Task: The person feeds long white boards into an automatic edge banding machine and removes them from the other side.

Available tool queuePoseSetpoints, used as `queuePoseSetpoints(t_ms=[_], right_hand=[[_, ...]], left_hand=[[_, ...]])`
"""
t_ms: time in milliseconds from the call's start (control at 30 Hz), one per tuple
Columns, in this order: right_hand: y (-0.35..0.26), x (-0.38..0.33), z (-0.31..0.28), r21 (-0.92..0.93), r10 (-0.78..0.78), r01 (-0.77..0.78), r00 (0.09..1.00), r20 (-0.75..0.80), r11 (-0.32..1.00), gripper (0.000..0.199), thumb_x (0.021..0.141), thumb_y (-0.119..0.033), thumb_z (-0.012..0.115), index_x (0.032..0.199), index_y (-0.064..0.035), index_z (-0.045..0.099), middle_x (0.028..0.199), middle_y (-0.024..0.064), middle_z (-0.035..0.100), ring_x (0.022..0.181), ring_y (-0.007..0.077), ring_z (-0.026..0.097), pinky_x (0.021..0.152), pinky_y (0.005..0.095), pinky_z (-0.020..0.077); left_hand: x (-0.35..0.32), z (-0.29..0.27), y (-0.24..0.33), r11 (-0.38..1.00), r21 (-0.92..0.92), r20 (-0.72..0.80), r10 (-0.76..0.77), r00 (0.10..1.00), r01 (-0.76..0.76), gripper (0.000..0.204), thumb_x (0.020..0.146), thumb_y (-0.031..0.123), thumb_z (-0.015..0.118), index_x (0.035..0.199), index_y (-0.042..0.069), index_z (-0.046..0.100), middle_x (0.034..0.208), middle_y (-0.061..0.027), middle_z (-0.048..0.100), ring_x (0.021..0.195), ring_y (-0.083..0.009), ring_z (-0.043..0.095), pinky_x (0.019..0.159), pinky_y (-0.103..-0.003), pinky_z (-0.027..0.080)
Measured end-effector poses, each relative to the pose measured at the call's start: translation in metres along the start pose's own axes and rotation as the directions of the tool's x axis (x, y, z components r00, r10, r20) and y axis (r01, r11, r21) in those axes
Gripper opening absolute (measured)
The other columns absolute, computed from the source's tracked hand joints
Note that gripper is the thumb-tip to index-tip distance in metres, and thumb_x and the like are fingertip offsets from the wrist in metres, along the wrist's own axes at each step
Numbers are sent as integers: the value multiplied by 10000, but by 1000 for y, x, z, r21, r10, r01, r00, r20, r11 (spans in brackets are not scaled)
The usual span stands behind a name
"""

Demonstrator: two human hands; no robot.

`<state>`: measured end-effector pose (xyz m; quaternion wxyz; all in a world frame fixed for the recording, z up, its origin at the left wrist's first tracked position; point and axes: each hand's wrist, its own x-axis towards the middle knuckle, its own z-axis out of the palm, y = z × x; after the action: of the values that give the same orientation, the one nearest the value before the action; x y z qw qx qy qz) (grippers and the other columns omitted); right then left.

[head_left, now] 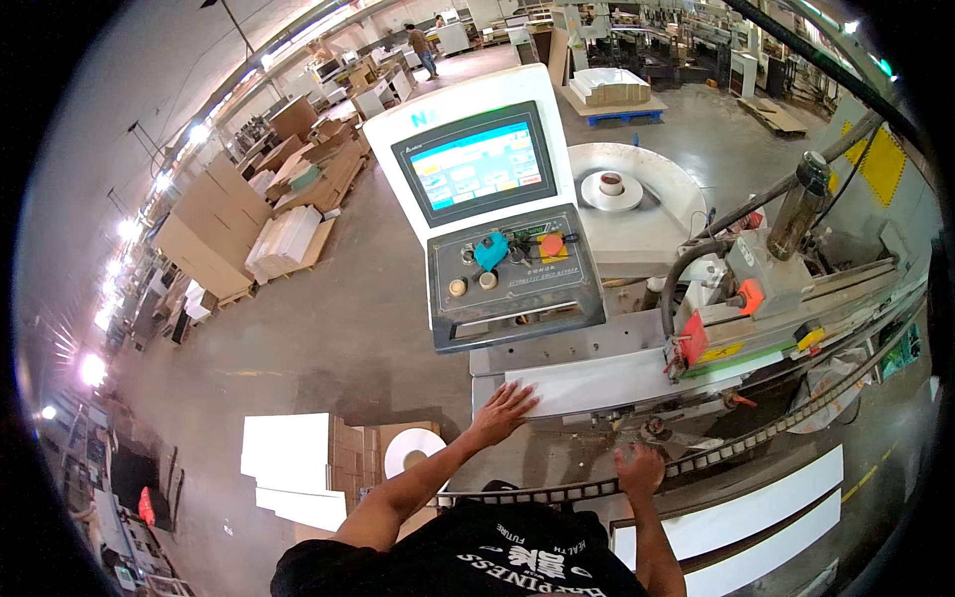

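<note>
A long white panel lies on the edge-banding machine's bed, its right part under the machine head. My left hand rests flat with fingers spread on the panel's left end. My right hand hovers near the black chain track, just in front of the bed. Its fingers are loosely bent and apart, with nothing visible in them. Above the bed stands a control panel with a lit touch screen, a red button and a teal object over its knobs.
White panels are stacked at lower left beside a roll of white edge banding. More long white strips lie at lower right. A round tray with a reel stands behind the bed. Cardboard stacks and a distant person are farther off.
</note>
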<state>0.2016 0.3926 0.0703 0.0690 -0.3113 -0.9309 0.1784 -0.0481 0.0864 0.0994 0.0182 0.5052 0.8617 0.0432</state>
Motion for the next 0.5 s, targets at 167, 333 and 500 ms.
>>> queuePoseSetpoints(t_ms=[167,333,500], right_hand=[[13,-3,16,202,-51,67,995,-86,977,354,892,-446,696,925,-98,754,908,96,731,892,336,681,842,504,502],[12,-3,16,220,-87,131,976,-197,967,285,880,-395,718,915,-115,762,900,99,730,865,340,681,795,500,513],[7,-6,-2,176,-28,43,996,-83,984,270,882,-376,714,938,-116,764,892,89,733,867,330,685,807,499,518]], left_hand=[[37,15,29,995,102,-47,24,999,-19,621,1040,358,577,1607,212,370,1705,-76,268,1553,-402,254,1277,-528,203],[71,26,64,999,-18,-151,24,988,-27,618,1038,339,581,1603,194,375,1688,-92,304,1539,-419,276,1278,-555,183],[110,25,103,999,-39,-166,11,986,-18,600,1041,353,569,1590,183,396,1684,-99,308,1541,-424,262,1285,-557,160]])
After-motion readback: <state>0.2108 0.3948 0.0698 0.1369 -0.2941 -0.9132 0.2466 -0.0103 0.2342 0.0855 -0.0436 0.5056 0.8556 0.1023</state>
